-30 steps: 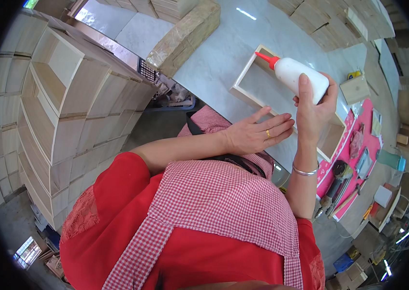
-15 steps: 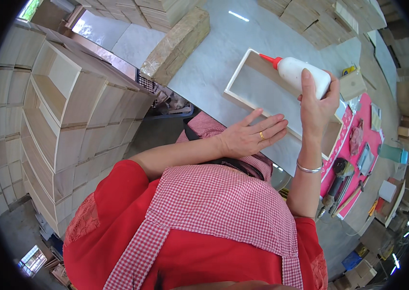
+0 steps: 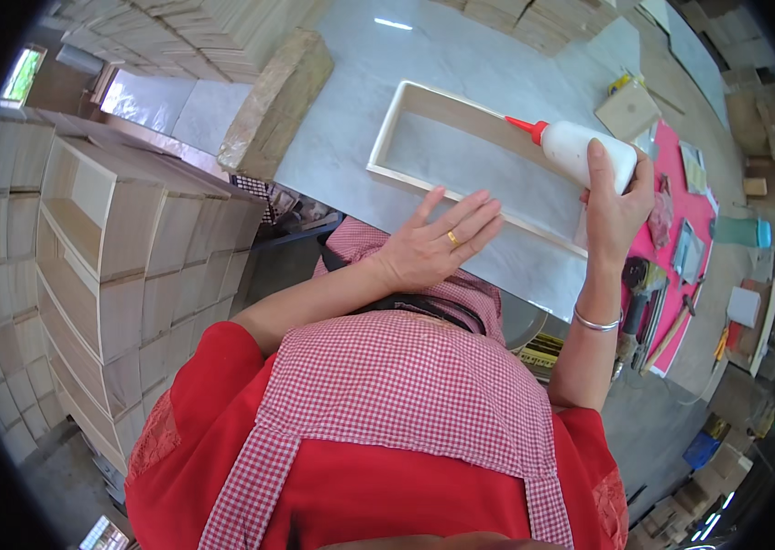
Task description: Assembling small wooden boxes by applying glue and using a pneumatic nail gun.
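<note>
A shallow rectangular wooden frame lies on the grey marbled tabletop. My left hand rests with fingers spread over its near wall, a gold ring on one finger. In my right hand a white squeeze bottle is gripped and tilted almost level. Its red nozzle points left, the tip at the top edge of the frame's far wall. Whether anything is flowing from the tip is too small to tell. The frame's right end is partly hidden behind my right hand.
Stacked wooden boxes rise at my left. A wrapped bundle stands on the table's far left, with more wooden stacks behind. At the right, a pink mat bears a hammer and other tools, beside a teal-capped bottle.
The nozzle has travelled rightward along the frame's far edge, away from the far left corner. My left hand stays at the near wall. The whole view has shifted.
</note>
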`<control>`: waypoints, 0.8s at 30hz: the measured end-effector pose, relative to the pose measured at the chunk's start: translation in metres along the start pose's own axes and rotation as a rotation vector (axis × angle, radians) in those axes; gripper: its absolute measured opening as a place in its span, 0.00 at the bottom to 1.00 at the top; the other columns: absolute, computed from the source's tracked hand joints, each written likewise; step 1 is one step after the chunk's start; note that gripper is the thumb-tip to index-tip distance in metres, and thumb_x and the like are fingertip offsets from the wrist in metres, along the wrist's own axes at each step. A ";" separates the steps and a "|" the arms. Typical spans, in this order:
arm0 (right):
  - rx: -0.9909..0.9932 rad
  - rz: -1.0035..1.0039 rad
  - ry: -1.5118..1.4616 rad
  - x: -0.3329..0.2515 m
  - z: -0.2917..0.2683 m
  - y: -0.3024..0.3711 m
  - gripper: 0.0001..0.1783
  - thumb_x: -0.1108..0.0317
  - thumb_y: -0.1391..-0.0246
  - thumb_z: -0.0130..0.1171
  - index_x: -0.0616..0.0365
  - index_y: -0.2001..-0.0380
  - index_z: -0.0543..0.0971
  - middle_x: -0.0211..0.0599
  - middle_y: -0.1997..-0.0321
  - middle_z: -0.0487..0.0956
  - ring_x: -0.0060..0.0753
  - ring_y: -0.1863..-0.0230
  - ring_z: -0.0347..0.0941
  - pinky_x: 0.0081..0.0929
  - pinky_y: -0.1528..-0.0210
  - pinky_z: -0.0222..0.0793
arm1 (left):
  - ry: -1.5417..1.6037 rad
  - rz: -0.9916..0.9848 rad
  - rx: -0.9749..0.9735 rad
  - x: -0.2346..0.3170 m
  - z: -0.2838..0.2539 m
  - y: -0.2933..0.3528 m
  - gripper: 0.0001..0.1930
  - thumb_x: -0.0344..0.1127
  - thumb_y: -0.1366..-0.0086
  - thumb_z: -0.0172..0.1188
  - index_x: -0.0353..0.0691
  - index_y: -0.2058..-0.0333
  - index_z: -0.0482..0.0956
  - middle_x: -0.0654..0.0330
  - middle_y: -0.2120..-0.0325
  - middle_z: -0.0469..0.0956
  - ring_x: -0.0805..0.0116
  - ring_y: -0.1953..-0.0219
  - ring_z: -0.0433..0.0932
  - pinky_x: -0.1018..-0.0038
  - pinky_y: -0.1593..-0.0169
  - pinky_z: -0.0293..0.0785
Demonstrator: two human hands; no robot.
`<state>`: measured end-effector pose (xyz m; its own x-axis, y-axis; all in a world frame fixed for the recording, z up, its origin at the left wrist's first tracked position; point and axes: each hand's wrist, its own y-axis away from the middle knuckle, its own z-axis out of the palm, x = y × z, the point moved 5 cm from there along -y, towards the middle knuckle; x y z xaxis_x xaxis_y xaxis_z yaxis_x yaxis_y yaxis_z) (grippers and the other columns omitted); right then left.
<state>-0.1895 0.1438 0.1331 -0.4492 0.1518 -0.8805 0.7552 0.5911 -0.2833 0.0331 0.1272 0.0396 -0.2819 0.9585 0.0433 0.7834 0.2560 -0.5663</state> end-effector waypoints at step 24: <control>0.230 -0.024 0.229 0.057 -0.135 -0.011 0.23 0.55 0.46 0.69 0.63 0.57 0.77 0.34 0.68 0.78 0.19 0.75 0.70 0.19 0.75 0.66 | 0.061 -0.057 -0.049 0.001 0.001 0.000 0.29 0.31 0.42 0.57 0.43 0.39 0.71 0.62 0.35 0.66 0.65 0.32 0.63 0.48 0.28 0.41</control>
<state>-0.2882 0.2530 0.1369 -0.5440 0.3294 -0.7717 0.8196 0.4057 -0.4046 0.0322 0.1277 0.0389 -0.2939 0.9475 0.1255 0.7938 0.3151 -0.5202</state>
